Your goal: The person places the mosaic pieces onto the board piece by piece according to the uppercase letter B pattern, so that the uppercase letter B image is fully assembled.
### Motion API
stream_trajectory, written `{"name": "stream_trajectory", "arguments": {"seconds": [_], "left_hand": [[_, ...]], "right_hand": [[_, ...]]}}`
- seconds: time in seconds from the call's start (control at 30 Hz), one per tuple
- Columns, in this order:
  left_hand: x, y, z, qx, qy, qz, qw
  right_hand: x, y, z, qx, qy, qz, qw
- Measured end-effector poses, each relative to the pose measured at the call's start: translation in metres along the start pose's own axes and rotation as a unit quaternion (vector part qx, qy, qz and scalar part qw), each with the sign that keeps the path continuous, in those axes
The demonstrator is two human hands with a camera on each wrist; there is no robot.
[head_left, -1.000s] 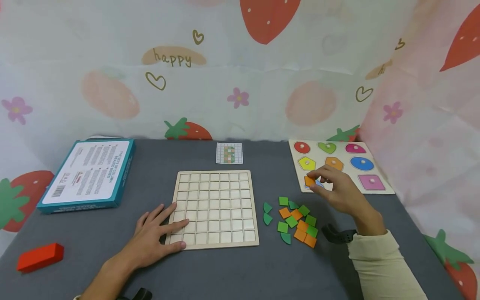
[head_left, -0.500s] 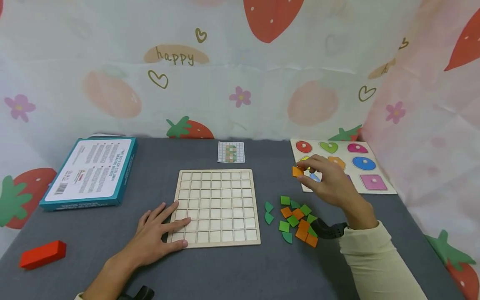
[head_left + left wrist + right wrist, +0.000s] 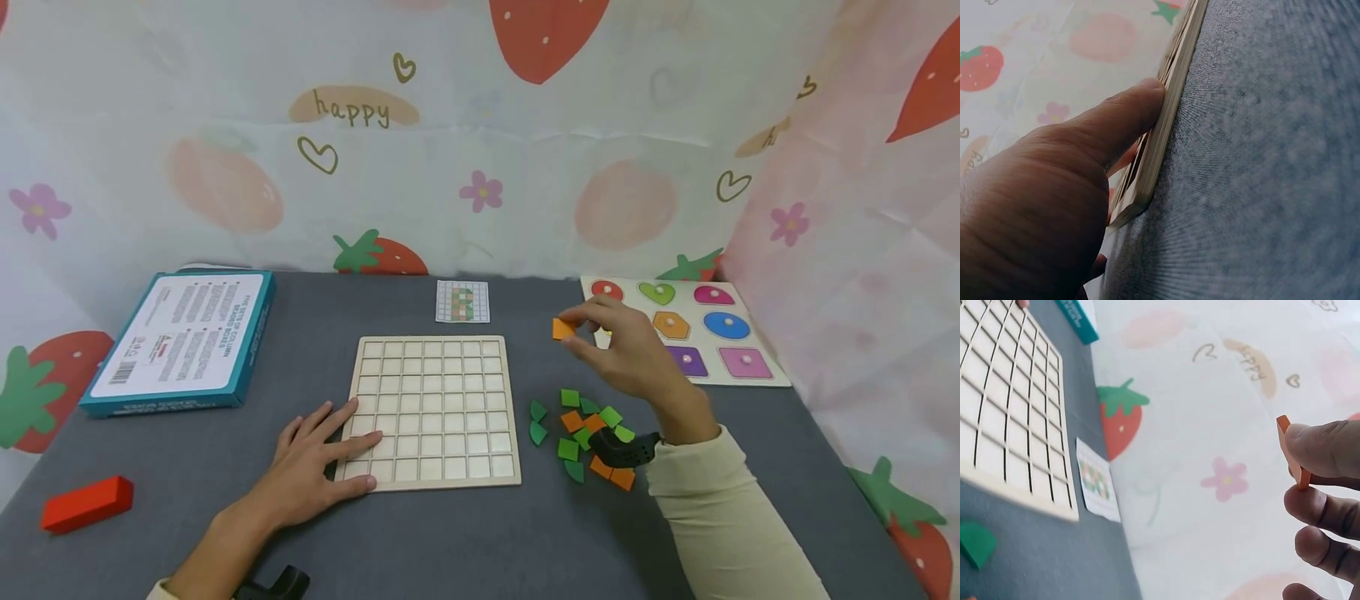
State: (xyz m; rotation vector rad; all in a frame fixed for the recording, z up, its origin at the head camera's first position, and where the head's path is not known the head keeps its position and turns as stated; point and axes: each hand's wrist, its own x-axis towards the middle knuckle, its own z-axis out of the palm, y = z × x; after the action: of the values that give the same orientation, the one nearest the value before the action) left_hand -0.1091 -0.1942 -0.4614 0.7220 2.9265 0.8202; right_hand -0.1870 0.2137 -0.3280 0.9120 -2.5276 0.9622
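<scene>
An orange square tile (image 3: 562, 329) is pinched between the thumb and fingers of my right hand (image 3: 633, 350), raised to the right of the wooden grid board (image 3: 512, 417). The right wrist view shows that thin tile (image 3: 1292, 453) edge-on at the fingertips. My left hand (image 3: 311, 462) lies with spread fingers on the board's left side, and in the left wrist view the thumb (image 3: 1129, 115) rests along the board's edge (image 3: 1159, 150). Loose green and orange tiles (image 3: 568, 450), some of them rounded green pieces (image 3: 537, 433), lie right of the board, partly hidden by the right wrist's black strap.
A small pattern card (image 3: 462, 302) lies behind the board. At the back right is a shape puzzle board (image 3: 750, 342) with coloured knobbed pieces. On the left are a teal box (image 3: 180, 342) and a red block (image 3: 87, 504). A strawberry-print cloth (image 3: 420, 183) hangs behind the table.
My right hand has carried the orange tile leftward and slightly away from me, off the shape puzzle toward the grid board. The left hand stays in place on the board.
</scene>
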Motion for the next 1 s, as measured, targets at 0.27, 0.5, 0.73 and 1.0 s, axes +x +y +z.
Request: {"name": "stream_trajectory", "arguments": {"seconds": [0.27, 0.5, 0.73, 1.0], "left_hand": [[0.001, -0.001, 0.000, 0.001, -0.002, 0.001, 1.0000], [0.001, -0.001, 0.000, -0.002, -0.001, 0.001, 1.0000], [0.000, -0.001, 0.000, -0.004, -0.004, 0.002, 1.0000], [0.000, -0.001, 0.000, -0.003, -0.001, 0.007, 1.0000]], "right_hand": [[0.013, -0.011, 0.018, 0.041, -0.009, 0.013, 0.9990], [0.021, -0.017, 0.033, 0.049, -0.005, 0.037, 0.9981], [0.026, -0.017, 0.047, 0.049, -0.014, 0.053, 0.9973], [0.032, -0.014, 0.064, 0.051, -0.025, 0.070, 0.9959]]}}
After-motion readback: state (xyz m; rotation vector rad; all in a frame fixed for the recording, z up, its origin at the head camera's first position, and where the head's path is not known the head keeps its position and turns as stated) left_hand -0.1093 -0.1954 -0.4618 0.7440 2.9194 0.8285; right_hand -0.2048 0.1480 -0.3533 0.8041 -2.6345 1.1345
